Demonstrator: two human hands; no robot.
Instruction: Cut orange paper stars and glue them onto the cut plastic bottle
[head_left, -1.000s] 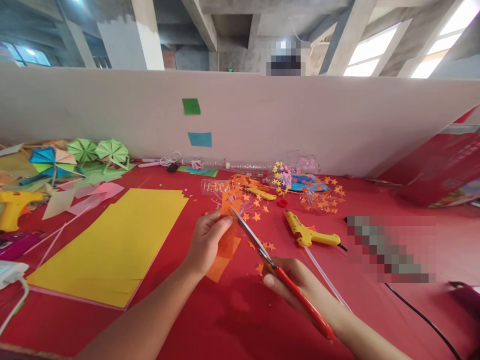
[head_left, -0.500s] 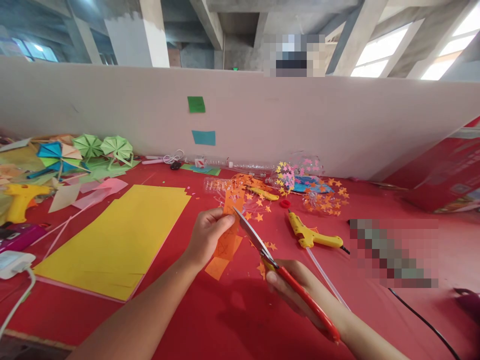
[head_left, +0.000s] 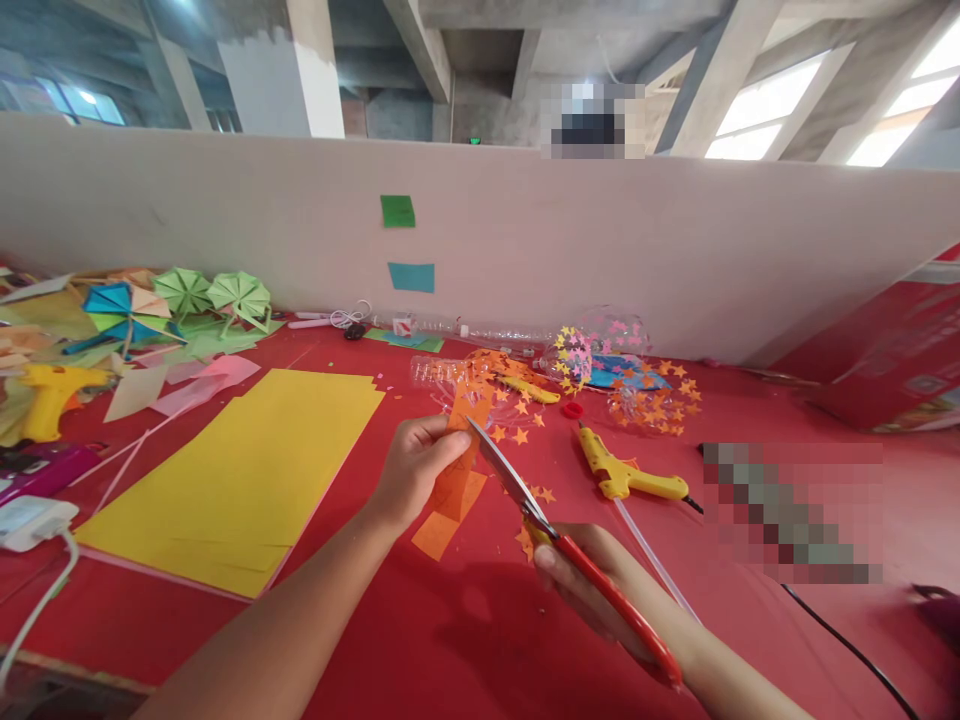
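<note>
My left hand (head_left: pixel 420 465) pinches an orange paper strip (head_left: pixel 459 480) between thumb and fingers, its lower part hanging past the hand. Faint drawn lines show on the strip. In my right hand (head_left: pixel 592 570) is a pair of red-handled scissors (head_left: pixel 517 480), the blades pointing up and left. Their tips touch or nearly touch the strip's right edge beside my left thumb; whether they cut into it I cannot tell. Another orange paper piece (head_left: pixel 435 535) lies under the strip. Small orange paper stars (head_left: pixel 520 436) are scattered just beyond the scissors.
Yellow paper sheets (head_left: pixel 240 480) lie on the red table to the left. A yellow glue gun (head_left: pixel 630 480) rests at right, its cord trailing. Farther left are paper umbrellas (head_left: pixel 238 294) and another yellow glue gun (head_left: pixel 52 400). A star-covered clear plastic piece (head_left: pixel 652 405) stands near the white partition (head_left: pixel 300 220).
The view has shifted slightly. Both hands keep almost the same pose, with the scissors still at the strip's edge.
</note>
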